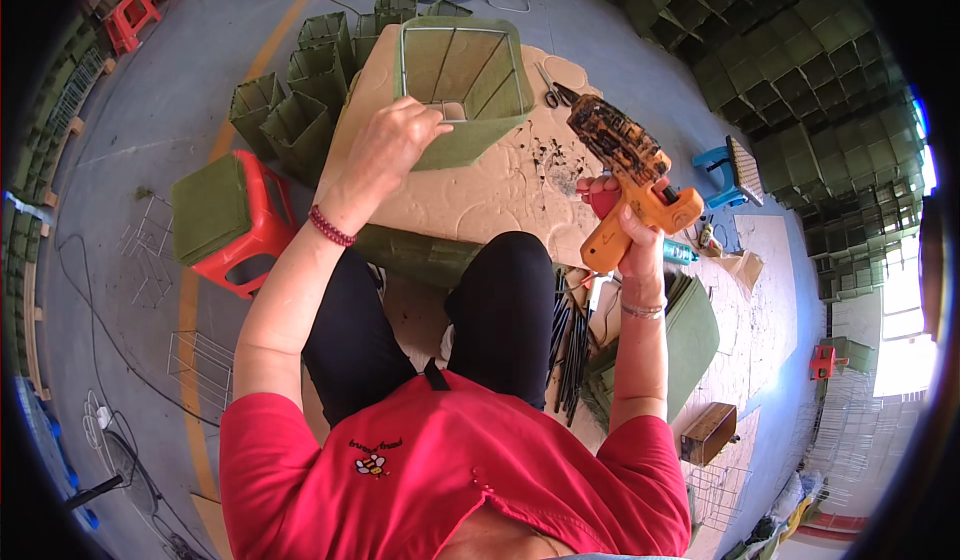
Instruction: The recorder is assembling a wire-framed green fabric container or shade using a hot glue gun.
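A green box with tapering walls is held, open mouth up and tilted, over the far part of the surface. Its matte, cloth-like covering is stretched over a thin wire frame, whose straight ribs show inside. The near rim is pinched between the thumb and curled fingers of the left hand. An orange glue gun is gripped by the right hand, its fingers closed around the smooth handle; the barrel is crusted with dark, rough residue. Whether the trigger is pressed cannot be told.

The surface is covered with tan cardboard, marked by curving lines and strewn with dark crumbs; scissors are laid near the box. More square-mouthed green boxes are clustered beyond its left edge. Flat green panels are stacked on a glossy red plastic stool. Slender black rods are bundled beside the right knee, and bare wire frames are set on the grey floor.
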Demonstrator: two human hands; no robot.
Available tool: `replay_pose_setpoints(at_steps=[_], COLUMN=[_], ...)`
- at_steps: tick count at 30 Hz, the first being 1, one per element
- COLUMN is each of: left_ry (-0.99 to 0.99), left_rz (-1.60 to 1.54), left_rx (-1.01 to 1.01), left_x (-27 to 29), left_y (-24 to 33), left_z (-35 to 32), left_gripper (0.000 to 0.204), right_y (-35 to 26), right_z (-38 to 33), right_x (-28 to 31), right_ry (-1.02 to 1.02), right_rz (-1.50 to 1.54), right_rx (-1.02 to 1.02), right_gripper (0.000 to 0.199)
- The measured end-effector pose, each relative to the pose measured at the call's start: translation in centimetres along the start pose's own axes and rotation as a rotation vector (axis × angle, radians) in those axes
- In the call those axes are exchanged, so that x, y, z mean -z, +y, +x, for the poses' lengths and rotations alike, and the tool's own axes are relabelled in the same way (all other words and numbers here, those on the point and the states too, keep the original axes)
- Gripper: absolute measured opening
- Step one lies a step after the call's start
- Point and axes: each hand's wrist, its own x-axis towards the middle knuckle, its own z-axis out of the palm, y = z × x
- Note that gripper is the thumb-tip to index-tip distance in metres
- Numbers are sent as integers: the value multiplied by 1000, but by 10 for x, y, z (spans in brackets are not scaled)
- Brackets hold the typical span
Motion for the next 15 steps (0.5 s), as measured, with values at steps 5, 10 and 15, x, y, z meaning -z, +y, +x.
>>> replay_pose_setpoints(at_steps=[5,10,15], left_ry=[-47,29,78], left_rz=[40,39,19], left_rx=[12,36,12], left_x=[2,-2,-5], left_y=[13,21,25], left_z=[-11,-27,-39], left_gripper=[13,15,26], right_y=[16,42,64], right_z=[-13,-28,-46], right_x=[12,34,56], right_ry=[41,203,308], right_rz=[10,120,139], right_rx=[48,55,-3], right_gripper=[45,43,42])
